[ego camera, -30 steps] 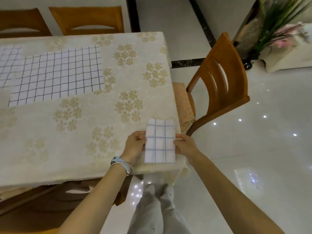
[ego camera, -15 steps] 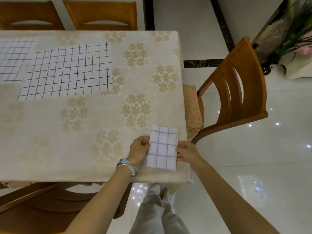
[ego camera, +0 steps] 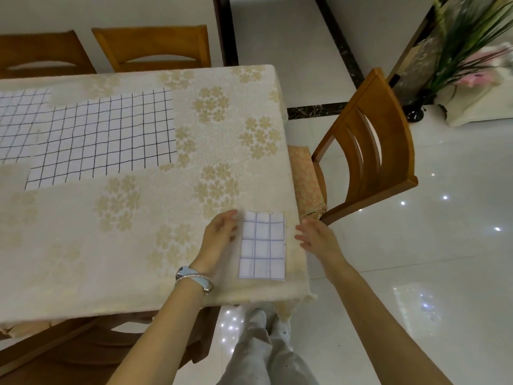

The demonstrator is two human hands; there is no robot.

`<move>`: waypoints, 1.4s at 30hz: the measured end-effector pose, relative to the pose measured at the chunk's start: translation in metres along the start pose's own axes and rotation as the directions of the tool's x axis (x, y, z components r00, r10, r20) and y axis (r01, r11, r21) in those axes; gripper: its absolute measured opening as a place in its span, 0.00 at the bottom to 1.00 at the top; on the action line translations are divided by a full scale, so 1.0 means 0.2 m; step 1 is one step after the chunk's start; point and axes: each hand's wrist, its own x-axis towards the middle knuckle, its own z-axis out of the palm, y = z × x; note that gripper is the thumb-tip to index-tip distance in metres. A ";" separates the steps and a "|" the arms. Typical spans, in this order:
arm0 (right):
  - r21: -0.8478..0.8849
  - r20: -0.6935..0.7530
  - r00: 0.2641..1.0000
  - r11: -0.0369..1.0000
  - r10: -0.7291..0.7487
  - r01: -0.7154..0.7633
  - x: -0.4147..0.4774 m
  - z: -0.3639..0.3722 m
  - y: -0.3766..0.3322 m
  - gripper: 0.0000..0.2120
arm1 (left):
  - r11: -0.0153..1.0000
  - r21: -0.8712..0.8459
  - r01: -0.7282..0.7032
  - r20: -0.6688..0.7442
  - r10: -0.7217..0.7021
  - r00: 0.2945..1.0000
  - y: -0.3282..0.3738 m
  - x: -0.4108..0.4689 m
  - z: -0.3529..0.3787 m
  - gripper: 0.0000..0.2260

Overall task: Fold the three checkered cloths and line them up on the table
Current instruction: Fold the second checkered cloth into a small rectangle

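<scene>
Flanking the folded cloth (ego camera: pixel 262 244), left hand (ego camera: pixel 219 237) and right hand (ego camera: pixel 319 237) hover slack-fingered, empty; next, likely: grasp the spread cloth (ego camera: pixel 102 137) beyond the left hand.

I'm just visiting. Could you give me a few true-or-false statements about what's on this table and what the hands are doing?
1. The folded cloth lies flat near a corner of the table. True.
2. Both hands grip it. False: the left hand and right hand are open, one at each side of it.
3. Two cloths lie unfolded farther back: a dark-grid cloth and a paler-grid cloth. True.
4. The right wrist wears something. False: only the left wrist wears a watch.
</scene>
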 end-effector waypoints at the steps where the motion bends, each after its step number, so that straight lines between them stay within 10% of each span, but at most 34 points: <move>1: 0.061 -0.011 1.000 0.998 -0.009 0.009 -0.04 -0.03 -0.03 0.08 | 0.999 -0.032 -0.036 0.020 0.036 0.999 0.06 -0.02 0.00 0.12; 14: 0.312 -0.253 0.878 0.825 -0.407 0.472 -0.58 -0.55 -0.29 0.20 | 0.886 -0.280 -0.368 0.121 0.413 0.903 0.64 -0.32 0.26 0.22; 30: 0.321 -0.509 0.763 0.735 -0.398 0.598 -0.78 -1.43 -0.28 0.22 | 0.909 -0.300 -0.288 0.404 0.395 0.825 0.76 -0.35 1.19 0.22; 42: 0.306 -0.499 0.748 0.718 -0.438 0.625 -0.33 -1.95 -0.62 0.22 | 0.876 -0.368 -0.311 0.366 0.444 0.818 1.05 0.05 1.74 0.24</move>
